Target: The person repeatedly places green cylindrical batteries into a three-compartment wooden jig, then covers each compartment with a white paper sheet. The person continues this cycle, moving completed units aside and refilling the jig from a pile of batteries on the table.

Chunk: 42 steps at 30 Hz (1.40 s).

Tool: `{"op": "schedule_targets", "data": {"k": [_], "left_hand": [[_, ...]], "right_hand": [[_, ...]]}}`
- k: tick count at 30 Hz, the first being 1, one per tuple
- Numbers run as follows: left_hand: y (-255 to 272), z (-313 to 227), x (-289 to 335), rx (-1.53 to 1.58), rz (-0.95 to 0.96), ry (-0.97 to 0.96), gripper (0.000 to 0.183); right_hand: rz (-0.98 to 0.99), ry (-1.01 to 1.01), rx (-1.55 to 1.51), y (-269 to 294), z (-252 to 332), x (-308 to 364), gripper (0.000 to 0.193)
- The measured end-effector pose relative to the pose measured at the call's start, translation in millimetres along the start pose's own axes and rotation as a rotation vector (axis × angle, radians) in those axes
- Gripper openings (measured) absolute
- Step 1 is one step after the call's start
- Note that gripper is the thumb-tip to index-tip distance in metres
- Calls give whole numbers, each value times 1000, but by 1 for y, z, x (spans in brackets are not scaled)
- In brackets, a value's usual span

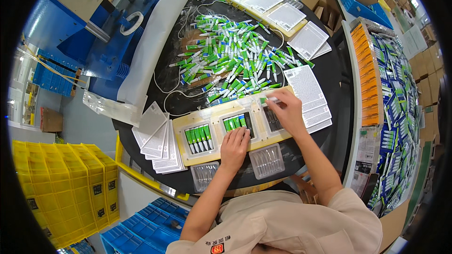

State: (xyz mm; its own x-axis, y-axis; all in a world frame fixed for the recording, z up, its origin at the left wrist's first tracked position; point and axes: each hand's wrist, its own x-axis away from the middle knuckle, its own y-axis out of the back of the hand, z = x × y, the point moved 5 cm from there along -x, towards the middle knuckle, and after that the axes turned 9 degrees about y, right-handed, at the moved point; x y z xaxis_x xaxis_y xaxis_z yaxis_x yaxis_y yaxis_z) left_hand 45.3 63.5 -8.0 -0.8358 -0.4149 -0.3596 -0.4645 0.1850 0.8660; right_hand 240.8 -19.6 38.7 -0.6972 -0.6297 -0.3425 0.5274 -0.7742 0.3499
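A pale yellow fixture [214, 115] with three windows lies on the near side of the round black table. Its left window holds a row of green-and-white tubes [199, 138]. Several more tubes [231, 123] lie in the middle window, beside a dark gap. My left hand [235, 148] rests over that window's near edge, fingers drawn together; they hide the tubes' lower ends and whatever they grip. Above the right window, which shows dark inside, my right hand [287, 108] pinches a small green tube [263, 100].
Loose tubes [235, 51] heap beyond the fixture. Printed white cards [160, 136] stack left and right of it. Clear blister trays [267, 161] lie at the near edge. A second fixture [263, 7] holds cards at the back. A blue machine [108, 61] stands left, yellow crates [66, 188] lower left.
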Motion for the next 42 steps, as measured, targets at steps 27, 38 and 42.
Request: {"op": "schedule_targets", "data": {"k": [27,38,42], "left_hand": [[6,20,19,-155,302,-40,71],[8,29,24,-99,321,-31,71],[8,31,23,-33,314,-19,71]], "right_hand": [[-18,347,648,-75,16,86,18],[156,337,664,-90,19,75,34],[201,231,734,-98,16,77,39]]}}
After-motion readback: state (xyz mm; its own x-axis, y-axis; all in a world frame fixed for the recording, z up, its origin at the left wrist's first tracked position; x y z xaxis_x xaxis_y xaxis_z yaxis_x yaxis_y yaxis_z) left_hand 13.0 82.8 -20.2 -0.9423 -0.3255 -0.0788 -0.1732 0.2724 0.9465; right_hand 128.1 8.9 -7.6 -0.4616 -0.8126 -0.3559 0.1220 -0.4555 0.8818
